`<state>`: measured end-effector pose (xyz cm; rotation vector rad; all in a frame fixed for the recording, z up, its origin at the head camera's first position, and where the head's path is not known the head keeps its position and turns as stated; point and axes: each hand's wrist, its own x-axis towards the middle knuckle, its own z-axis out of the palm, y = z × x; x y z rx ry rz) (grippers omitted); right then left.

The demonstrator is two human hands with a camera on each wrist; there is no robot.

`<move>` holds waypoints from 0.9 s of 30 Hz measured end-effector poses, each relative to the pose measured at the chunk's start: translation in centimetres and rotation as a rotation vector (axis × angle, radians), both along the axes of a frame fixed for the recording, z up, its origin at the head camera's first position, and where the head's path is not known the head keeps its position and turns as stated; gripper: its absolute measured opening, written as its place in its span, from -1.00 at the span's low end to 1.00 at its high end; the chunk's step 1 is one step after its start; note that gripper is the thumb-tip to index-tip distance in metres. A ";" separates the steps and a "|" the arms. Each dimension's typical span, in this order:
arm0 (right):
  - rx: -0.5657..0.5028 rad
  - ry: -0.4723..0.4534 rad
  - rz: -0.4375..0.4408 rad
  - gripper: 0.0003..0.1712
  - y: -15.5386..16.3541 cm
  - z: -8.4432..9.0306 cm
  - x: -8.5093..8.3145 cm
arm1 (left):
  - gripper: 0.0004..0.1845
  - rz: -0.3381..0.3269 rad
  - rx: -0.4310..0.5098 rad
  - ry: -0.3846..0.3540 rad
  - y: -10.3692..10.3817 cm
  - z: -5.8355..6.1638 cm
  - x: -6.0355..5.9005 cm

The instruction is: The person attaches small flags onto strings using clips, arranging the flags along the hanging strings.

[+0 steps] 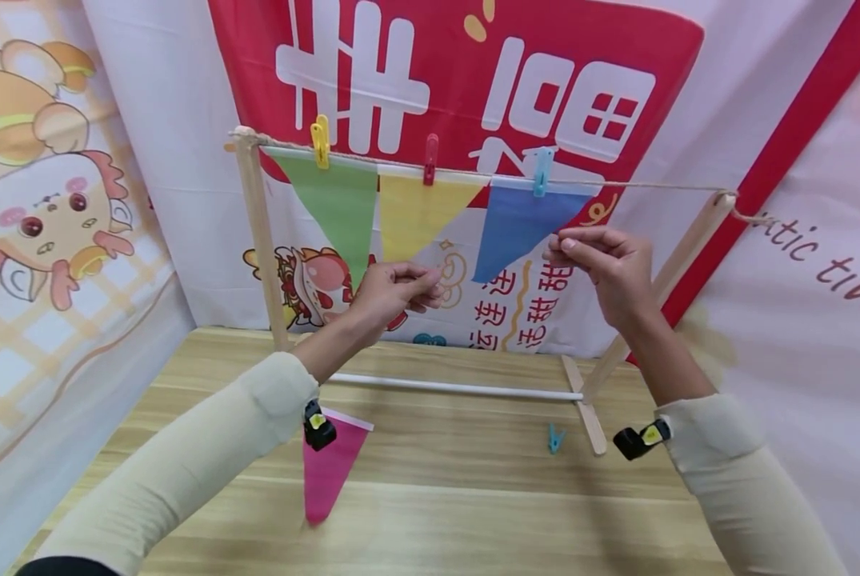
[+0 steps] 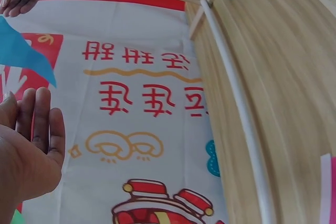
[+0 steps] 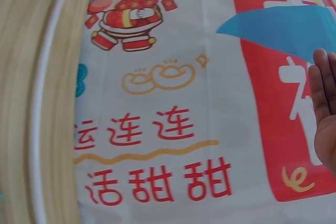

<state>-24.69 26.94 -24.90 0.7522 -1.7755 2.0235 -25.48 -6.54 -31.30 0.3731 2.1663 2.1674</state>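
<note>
Three triangular flags hang side by side from a string point(image 1: 660, 186): a green flag point(image 1: 339, 200), a yellow flag point(image 1: 418, 208) and a blue flag point(image 1: 519, 224). A yellow clothespin point(image 1: 320, 142), a red clothespin point(image 1: 430, 160) and a light-blue clothespin point(image 1: 542, 172) clip them on. My left hand point(image 1: 397, 294), fingers loosely bent and holding nothing, is just below the yellow flag. Beside the blue flag's slanting right edge is my right hand point(image 1: 606, 264), its fingers fairly straight in the right wrist view; whether they touch the cloth is hard to tell.
Wooden posts point(image 1: 258, 240) carry the string, with a white rod point(image 1: 458, 388) low between them. On the wooden table point(image 1: 473, 512) lie a pink flag point(image 1: 332, 468), partly behind the left wrist camera, and a teal clothespin point(image 1: 555, 438). A printed cloth backdrop stands behind.
</note>
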 end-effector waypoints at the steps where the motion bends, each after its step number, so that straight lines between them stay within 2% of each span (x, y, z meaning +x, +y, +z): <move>1: 0.002 -0.014 -0.005 -0.74 0.1 -0.4 0.0 | -0.71 0.000 -0.006 -0.007 -0.1 -0.3 -0.1; 7: 0.033 -0.075 -0.024 -0.77 0.6 -2.2 0.4 | -0.65 0.010 -0.016 -0.023 -1.1 -1.8 -0.2; 14: 0.053 -0.121 -0.028 -0.77 1.1 -3.5 0.3 | -0.64 0.025 -0.020 -0.063 -2.4 -2.8 -0.3; 22: 0.043 -0.150 -0.024 -0.67 1.7 -4.8 0.4 | -0.63 0.060 -0.027 -0.119 -3.9 -4.2 -0.3; 27: 0.038 -0.155 -0.028 -0.72 1.8 -5.8 0.7 | -0.60 0.075 -0.089 -0.119 -5.2 -5.2 -0.3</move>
